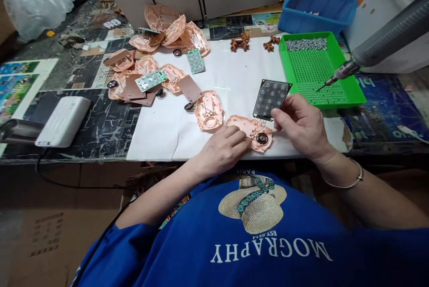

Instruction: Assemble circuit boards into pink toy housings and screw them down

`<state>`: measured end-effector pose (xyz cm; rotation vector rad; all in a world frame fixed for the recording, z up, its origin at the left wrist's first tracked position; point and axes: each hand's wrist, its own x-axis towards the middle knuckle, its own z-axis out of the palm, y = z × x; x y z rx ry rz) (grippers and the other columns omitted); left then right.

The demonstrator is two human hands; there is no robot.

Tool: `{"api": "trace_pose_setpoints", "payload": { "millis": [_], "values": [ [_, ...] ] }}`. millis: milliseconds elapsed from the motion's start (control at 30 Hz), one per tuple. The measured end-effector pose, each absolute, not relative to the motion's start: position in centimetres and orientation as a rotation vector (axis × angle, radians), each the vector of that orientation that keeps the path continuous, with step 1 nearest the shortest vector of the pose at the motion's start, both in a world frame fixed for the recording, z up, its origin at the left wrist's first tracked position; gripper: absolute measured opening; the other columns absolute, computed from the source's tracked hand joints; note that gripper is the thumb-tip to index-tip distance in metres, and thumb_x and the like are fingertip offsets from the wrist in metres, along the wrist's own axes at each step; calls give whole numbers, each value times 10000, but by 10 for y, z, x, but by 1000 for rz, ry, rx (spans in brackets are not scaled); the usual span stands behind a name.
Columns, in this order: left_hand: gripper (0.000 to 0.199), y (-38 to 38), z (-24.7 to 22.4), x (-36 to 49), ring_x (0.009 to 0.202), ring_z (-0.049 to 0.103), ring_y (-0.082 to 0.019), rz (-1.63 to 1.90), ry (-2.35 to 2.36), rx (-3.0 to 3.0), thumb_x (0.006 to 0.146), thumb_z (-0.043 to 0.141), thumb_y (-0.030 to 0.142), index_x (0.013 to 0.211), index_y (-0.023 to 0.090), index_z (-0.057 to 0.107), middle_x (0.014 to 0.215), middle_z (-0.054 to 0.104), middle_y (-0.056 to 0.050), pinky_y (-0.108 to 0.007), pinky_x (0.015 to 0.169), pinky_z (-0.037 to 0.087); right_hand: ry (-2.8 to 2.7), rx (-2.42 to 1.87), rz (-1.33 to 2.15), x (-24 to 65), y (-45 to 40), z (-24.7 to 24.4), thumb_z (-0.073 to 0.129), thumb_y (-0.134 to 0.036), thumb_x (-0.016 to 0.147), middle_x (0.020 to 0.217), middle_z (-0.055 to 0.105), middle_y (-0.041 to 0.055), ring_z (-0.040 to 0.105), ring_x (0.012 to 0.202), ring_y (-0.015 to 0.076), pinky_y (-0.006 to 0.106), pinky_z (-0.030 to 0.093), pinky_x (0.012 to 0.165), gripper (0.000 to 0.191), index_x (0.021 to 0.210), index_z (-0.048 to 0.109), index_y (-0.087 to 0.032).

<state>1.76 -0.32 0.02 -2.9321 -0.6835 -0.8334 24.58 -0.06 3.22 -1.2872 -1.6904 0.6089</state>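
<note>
White paper (231, 77) lay on the table (110, 130). The right hand (303, 126) pinched the dark panel (271, 96) by its lower right edge, near the pink shell (240, 124); the left hand (226, 147) curled against that shell, grip unclear

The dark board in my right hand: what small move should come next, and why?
I'd probably lower the dark board gently toward the pink shell, without tugging the thin wires. Your right hand holds the board up by its edge, the wires show between board and shell, and your left hand is at the shell.
</note>
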Motion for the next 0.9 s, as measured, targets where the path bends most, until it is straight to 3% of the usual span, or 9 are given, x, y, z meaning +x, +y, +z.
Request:
{"api": "trace_pose_setpoints", "payload": {
  "millis": [167, 500, 633, 767, 900],
  "values": [
    [242, -7, -6, 26, 737, 483, -179, -806, -746, -2758, 996, 505, 146, 1228, 93, 545, 783, 633, -34, -320, 679, 400, -1438, -1232, 906, 246, 4, 20, 683, -435, 903, 605, 600, -36, 575, 500, 144, 308, 489, 494, 249, 846, 535, -243],
    [226, -11, 0, 35, 791, 511, -208, -517, -834, -2749, 992, 502, 190, 1166, 98, 613, 821, 632, -55, -364, 681, 372, -1340, -1178, 1039, 245, 9, 11, 749, -522, 849, 633, 611, -28, 591, 524, 148, 313, 518, 517, 341, 842, 549, -246],
    [171, -9, 3, 37, 762, 516, -198, -604, -864, -2786, 991, 519, 216, 1046, 129, 655, 793, 629, -46, -350, 680, 378, -1269, -1175, 1154, 247, 11, 9, 769, -473, 840, 642, 609, -33, 588, 518, 143, 306, 528, 517, 308, 838, 569, -240],
    [258, -6, 8, 38, 712, 522, -167, -853, -946, -2817, 1014, 511, 322, 870, 158, 649, 734, 622, -37, -311, 676, 400, -1188, -1166, 1186, 247, 10, 9, 794, -464, 816, 640, 621, -35, 605, 525, 144, 301, 549, 522, 315, 842, 580, -235],
    [333, 1, 10, 41, 698, 562, -145, -1086, -1159, -2730, 1002, 540, 430, 873, 140, 641, 741, 637, -40, -272, 658, 416, -1172, -1143, 1170, 244, 6, 7, 782, -462, 835, 668, 647, -34, 635, 553, 142, 288, 569, 532, 302, 878, 587, -236]
  ]
}}
